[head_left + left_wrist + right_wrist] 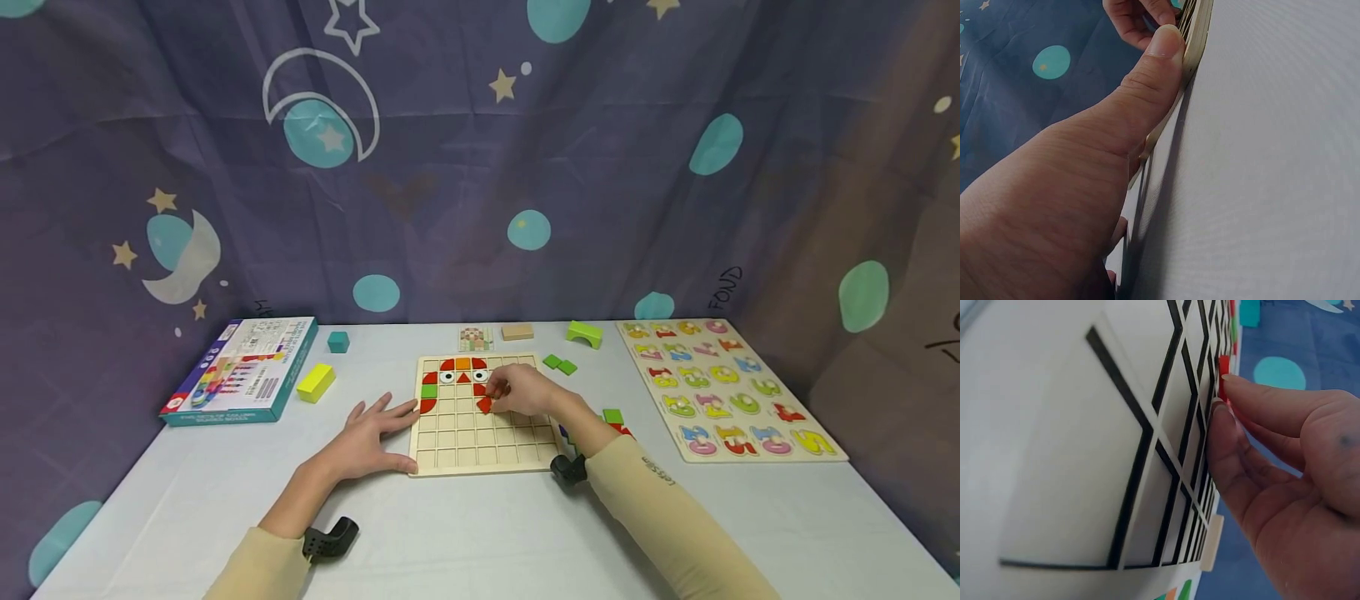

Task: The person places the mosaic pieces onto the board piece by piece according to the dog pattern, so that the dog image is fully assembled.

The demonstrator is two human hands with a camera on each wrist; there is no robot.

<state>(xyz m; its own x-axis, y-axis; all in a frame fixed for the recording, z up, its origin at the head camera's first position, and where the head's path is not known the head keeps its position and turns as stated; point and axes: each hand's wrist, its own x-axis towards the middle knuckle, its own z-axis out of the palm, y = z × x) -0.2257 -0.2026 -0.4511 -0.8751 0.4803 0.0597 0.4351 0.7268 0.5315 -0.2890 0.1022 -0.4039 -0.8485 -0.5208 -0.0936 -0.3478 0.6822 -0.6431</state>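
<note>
A wooden grid board [467, 456] lies on the table, its upper rows partly filled with red, orange and green pieces and two eye tiles [447, 377]. My right hand [525, 390] pinches a small red piece [484, 405] between thumb and fingertips, close over the grid; in the right wrist view the red piece [1224, 365] shows beyond the fingertips. With fingers spread, my left hand [367, 439] rests at the board's left edge. Its thumb [1163, 53] lies along the board's rim in the left wrist view.
Behind the board are a pattern card [476, 339], a plain wooden block [517, 332] and a green arch block [584, 334]. Loose green tiles [560, 364] lie right of it, more pieces [613, 416] by the right forearm. A number puzzle [667, 433] is at right, a box [247, 367] at left.
</note>
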